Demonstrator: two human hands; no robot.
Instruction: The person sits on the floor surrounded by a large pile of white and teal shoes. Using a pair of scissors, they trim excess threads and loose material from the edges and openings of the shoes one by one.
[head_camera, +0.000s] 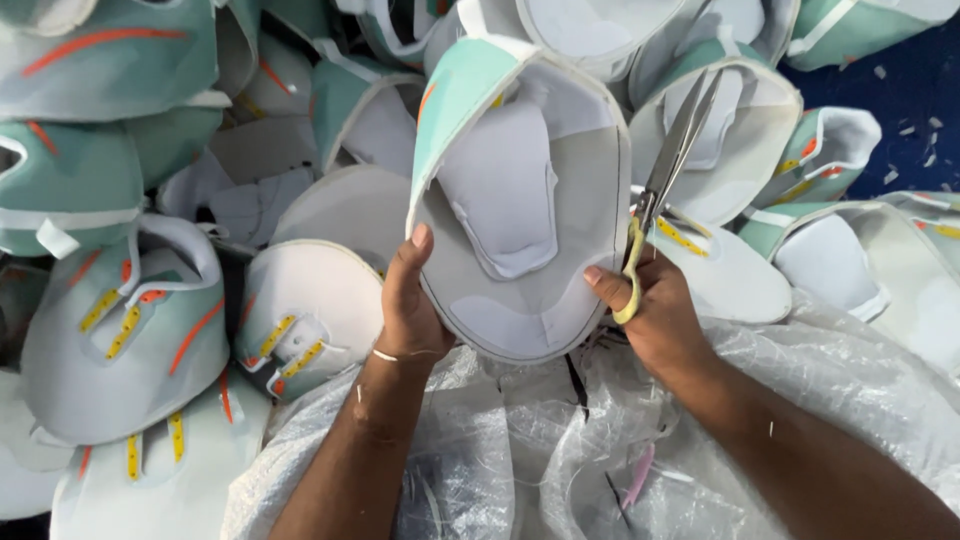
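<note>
The left hand (408, 310) holds a shoe upper (520, 200) up over the lap, inside facing the camera, so its pale lining and stitched edge show plainly; the fingers (415, 245) are closed on its lower left rim, thumb on the inner face. The right hand (655, 315) steadies the right rim with a fingertip while gripping yellow-handled scissors (665, 170), blades nearly closed and pointing up beside the upper. A clear plastic sheet (800, 380) covers the lap, and a heap of similar uppers (130, 330) lies around.

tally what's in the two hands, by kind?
Shoe upper, mint and white, in left hand: 1
Scissors, yellow handles, in right hand: 1
Total: 2
</note>
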